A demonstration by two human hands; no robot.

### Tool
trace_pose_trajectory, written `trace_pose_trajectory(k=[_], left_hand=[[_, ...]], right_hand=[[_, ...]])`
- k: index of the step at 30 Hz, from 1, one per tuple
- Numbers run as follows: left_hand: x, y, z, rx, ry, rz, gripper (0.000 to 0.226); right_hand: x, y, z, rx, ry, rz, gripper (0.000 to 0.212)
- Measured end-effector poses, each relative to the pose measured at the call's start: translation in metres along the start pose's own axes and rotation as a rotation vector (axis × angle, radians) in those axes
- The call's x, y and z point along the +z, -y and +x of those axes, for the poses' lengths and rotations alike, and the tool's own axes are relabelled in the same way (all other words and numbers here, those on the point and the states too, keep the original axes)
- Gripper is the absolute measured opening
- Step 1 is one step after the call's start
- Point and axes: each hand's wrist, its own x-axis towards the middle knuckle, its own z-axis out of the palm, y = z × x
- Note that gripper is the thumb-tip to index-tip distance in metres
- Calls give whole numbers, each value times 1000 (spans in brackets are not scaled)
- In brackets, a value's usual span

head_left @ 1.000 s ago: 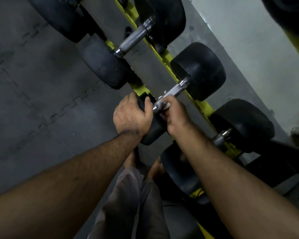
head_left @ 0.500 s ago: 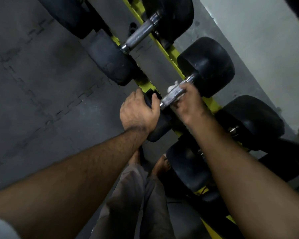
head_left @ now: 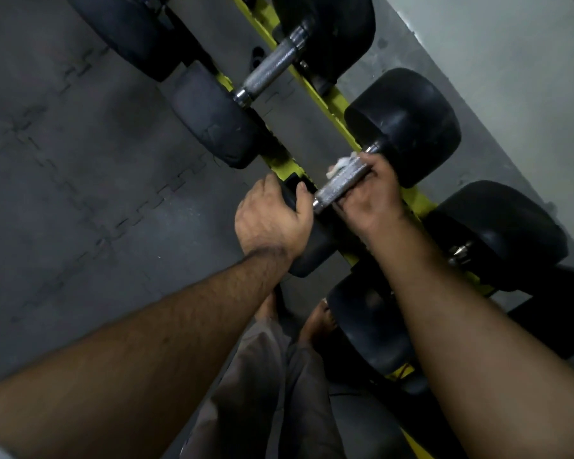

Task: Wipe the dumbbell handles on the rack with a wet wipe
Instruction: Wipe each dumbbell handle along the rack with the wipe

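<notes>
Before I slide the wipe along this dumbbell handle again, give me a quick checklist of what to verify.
1. Left hand steadies the near weight head: ok, it grips the head's rim.
2. Right hand holds the handle: ok, fingers curl under it.
3. Wet wipe sits against the handle: ok, a white edge shows beyond the bar.
4. Wipe covers the whole bar: not ok, knurled metal shows bare on top.
5. Dumbbell seated on the yellow rack: cannot tell, the hands hide the contact.
6. Wipe moist enough: cannot tell.
</notes>
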Motion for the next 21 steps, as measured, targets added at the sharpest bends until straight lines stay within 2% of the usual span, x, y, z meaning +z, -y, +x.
trace_pose_trajectory(k=[1,3,6,9,13,17,21], left_hand=[[0,0,0,-1,1,4,48],[0,-1,-1,-2,2,6,48],[-2,-2,-1,-5,2,7,47],[-1,-1,-1,-4,0,13,45],[-1,-1,-1,6,-13,3,44],[0,0,-1,4,-1,4,44],[-3,-2,0,3,9,6,47]], right_hand=[[1,-7,2,-20,-3,50,14],[-5,-22,2,12,28,-1,6],[-12,-5,7,27,-9,-92,9],[-6,6,12,-70,-58,71,11],[4,-11,9,-66,1,72,11],[3,4,17,-118,-25,213,17],[-1,-29,7,-23,10,-37,7]])
